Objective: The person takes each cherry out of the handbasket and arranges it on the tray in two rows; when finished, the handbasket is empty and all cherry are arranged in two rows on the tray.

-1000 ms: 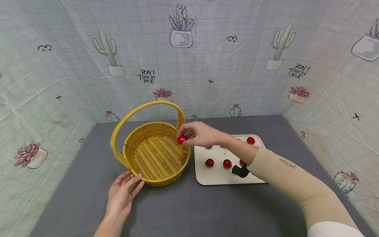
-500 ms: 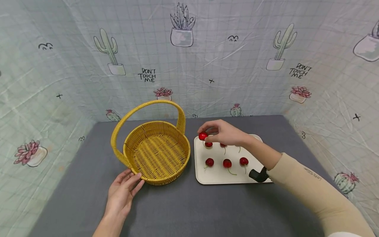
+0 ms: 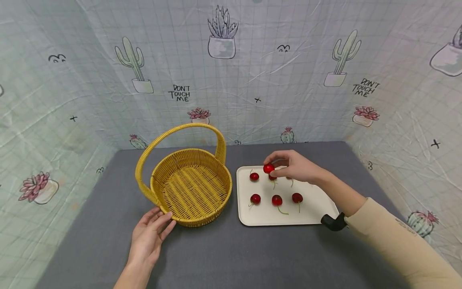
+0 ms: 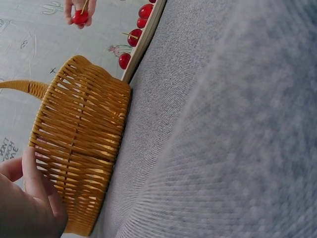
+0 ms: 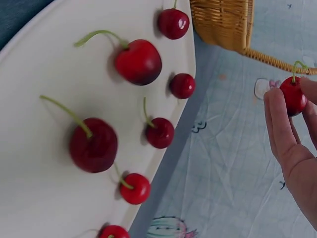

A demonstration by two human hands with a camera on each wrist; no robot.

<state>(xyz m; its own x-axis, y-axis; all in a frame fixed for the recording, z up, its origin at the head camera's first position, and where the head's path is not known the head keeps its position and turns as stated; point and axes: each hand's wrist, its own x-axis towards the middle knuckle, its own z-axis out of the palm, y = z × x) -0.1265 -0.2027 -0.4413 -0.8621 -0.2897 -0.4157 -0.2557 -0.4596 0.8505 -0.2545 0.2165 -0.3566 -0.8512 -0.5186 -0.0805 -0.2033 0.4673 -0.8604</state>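
My right hand (image 3: 297, 166) pinches a red cherry (image 3: 268, 168) between thumb and fingers, above the back of the white tray (image 3: 263, 216). In the right wrist view the held cherry (image 5: 294, 95) shows its green stem. Several cherries (image 3: 277, 200) with stems lie spread on that tray, some partly hidden behind the hand in the head view. My left hand (image 3: 146, 239) grips the near left rim of a yellow woven basket (image 3: 191, 222), thumb at the rim and fingers against the outer wall. The basket's woven floor is visible, and its tall handle arches over it.
The basket stands just left of the tray on a grey cloth-covered table (image 3: 223, 257). A patterned fabric backdrop (image 3: 252, 112) rises behind and at both sides. A black wrist camera mount (image 3: 333, 222) hangs under the right forearm by the tray's front right corner.
My right hand has moved right with the cherry, from over the basket's right rim to over the tray. The left hand and basket have stayed put.
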